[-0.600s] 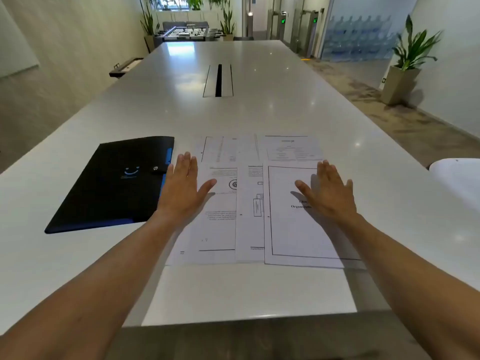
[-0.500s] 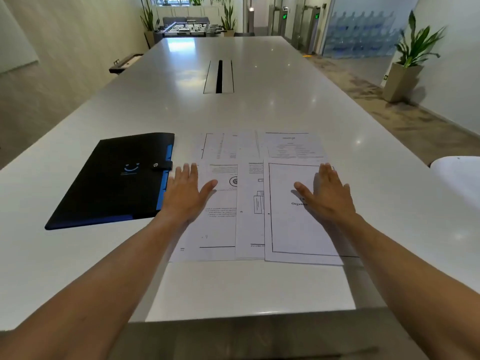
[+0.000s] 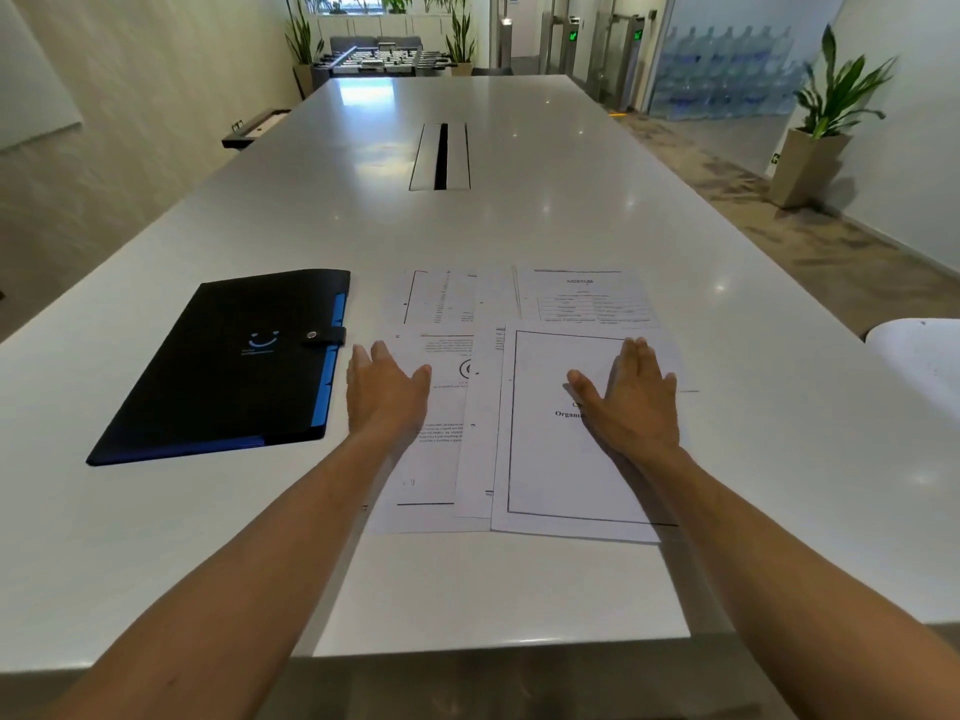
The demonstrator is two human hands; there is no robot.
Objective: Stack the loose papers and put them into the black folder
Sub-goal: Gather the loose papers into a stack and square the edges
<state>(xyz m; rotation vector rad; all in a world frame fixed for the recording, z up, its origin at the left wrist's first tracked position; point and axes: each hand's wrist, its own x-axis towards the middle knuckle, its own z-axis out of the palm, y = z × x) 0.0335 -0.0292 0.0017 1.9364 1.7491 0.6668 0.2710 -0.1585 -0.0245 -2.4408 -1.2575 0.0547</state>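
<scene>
Several loose printed papers (image 3: 550,470) lie spread and overlapping on the white table (image 3: 467,584) in front of me. A black folder (image 3: 228,366) with blue inner tabs and a snap strap lies shut to their left. My left hand (image 3: 387,389) rests flat, fingers slightly apart, on the leftmost sheet (image 3: 431,459), close to the folder's right edge. My right hand (image 3: 631,402) lies flat on the bordered title page (image 3: 556,459) at the right. Two more sheets (image 3: 587,298) lie farther back, beyond my fingertips. Neither hand grips anything.
A cable slot (image 3: 441,155) sits in the table's middle, farther back. A white chair edge (image 3: 919,356) shows at the right. A potted plant (image 3: 821,127) stands by the right wall. The table's near edge runs just below the papers.
Both hands have drawn slightly back toward me across the sheets. The left hand's fingers now lie closer together. The papers and folder have not visibly shifted.
</scene>
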